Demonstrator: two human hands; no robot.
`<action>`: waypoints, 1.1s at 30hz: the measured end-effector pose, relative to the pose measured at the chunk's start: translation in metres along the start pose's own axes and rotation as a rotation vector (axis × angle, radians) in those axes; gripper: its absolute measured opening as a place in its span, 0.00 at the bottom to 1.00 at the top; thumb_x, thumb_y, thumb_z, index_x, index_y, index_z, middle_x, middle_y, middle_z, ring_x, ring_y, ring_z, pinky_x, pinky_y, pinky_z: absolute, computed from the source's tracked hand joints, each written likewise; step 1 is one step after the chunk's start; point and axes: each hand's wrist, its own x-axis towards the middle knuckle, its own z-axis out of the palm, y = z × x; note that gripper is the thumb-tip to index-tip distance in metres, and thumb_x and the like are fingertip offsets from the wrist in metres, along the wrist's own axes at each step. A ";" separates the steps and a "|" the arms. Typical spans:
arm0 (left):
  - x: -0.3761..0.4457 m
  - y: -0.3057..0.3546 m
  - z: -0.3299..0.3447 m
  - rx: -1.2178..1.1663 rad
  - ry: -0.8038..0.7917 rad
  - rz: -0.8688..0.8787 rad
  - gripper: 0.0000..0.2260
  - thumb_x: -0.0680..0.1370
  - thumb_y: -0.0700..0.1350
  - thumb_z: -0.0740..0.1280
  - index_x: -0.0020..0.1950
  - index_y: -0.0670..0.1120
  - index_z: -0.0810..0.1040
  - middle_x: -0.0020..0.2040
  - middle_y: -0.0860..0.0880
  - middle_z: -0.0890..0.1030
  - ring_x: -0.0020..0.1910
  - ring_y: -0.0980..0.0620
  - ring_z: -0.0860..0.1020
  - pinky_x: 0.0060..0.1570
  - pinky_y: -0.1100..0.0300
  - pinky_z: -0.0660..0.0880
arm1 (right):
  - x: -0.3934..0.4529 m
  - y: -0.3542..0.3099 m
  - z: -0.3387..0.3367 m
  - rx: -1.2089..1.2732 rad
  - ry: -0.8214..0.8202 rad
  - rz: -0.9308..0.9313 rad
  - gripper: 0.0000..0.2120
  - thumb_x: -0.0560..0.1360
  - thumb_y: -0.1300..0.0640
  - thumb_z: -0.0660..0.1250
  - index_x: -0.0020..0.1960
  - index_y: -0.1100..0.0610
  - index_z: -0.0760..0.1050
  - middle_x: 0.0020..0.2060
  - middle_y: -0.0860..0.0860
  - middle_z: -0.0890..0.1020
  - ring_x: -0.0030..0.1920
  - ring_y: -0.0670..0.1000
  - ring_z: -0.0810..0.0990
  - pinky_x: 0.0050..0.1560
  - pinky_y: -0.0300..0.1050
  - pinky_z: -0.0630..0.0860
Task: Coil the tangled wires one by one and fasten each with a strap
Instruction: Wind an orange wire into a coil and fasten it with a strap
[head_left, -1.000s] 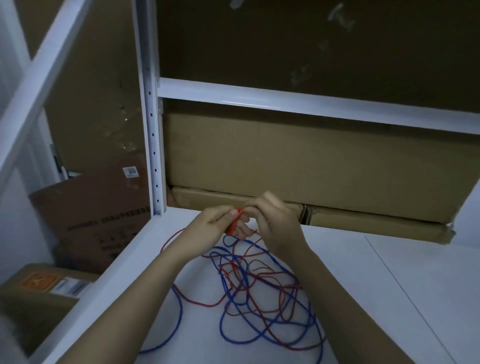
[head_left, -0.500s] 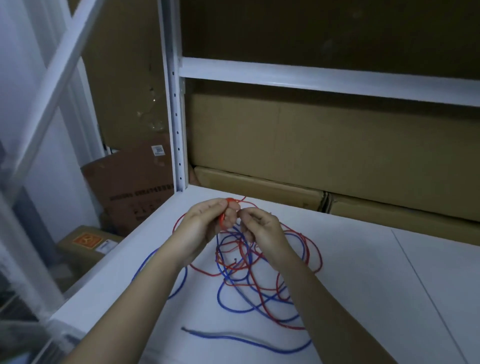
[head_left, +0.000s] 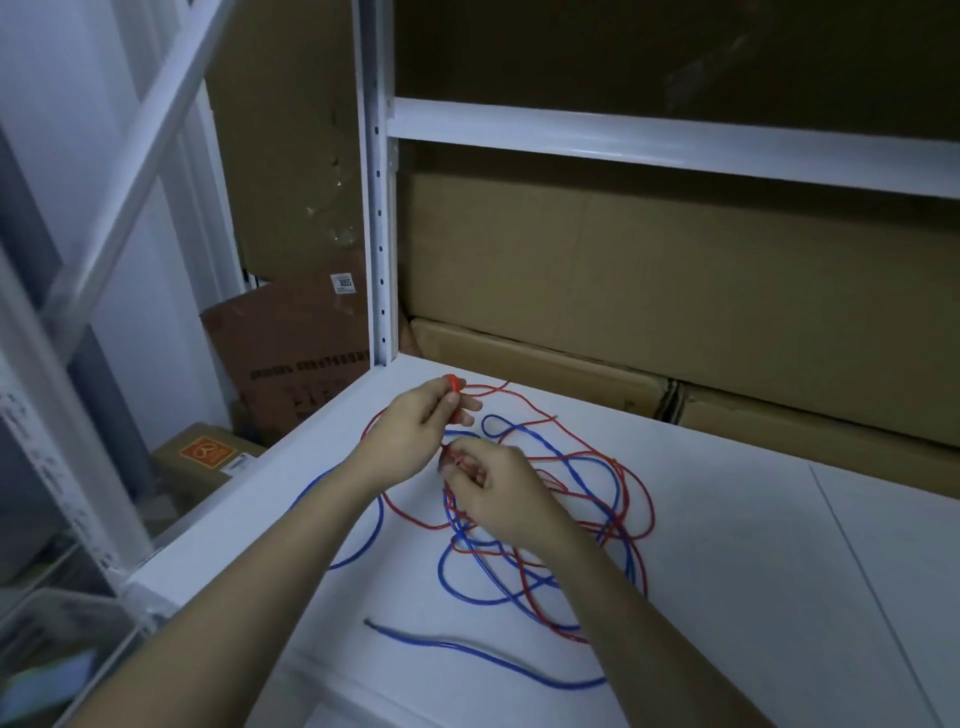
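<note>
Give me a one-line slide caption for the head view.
Left hand holds small red coil; right hand pinches red wire tangled with blue wire.

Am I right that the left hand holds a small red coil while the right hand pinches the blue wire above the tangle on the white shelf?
Not quite. In the head view the right hand pinches the red wire, not the blue wire. The rest holds: the left hand holds a small red coil, above the tangle on the white shelf.

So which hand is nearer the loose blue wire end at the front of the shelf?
Right. The right hand works over the tangle behind the blue wire end; the left hand is farther back, near the post.
</note>
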 end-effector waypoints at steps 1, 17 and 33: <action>0.000 -0.002 -0.004 0.119 -0.046 0.030 0.11 0.84 0.42 0.54 0.60 0.42 0.74 0.54 0.50 0.81 0.47 0.57 0.80 0.53 0.61 0.76 | 0.002 0.000 -0.005 0.055 0.003 0.026 0.05 0.78 0.59 0.61 0.45 0.58 0.75 0.28 0.50 0.72 0.29 0.44 0.69 0.33 0.40 0.68; -0.007 0.020 -0.056 -0.310 -0.224 0.005 0.17 0.84 0.44 0.54 0.39 0.44 0.75 0.28 0.47 0.70 0.30 0.55 0.68 0.36 0.67 0.68 | 0.055 -0.010 -0.025 0.333 0.001 0.080 0.07 0.74 0.64 0.69 0.44 0.54 0.76 0.39 0.51 0.80 0.42 0.47 0.78 0.46 0.38 0.74; 0.054 0.042 -0.085 -0.840 0.068 0.009 0.16 0.84 0.45 0.54 0.40 0.43 0.74 0.27 0.52 0.70 0.28 0.57 0.67 0.31 0.68 0.66 | 0.098 -0.083 -0.078 0.304 0.634 0.132 0.04 0.75 0.64 0.68 0.41 0.60 0.79 0.30 0.50 0.79 0.26 0.43 0.77 0.33 0.34 0.77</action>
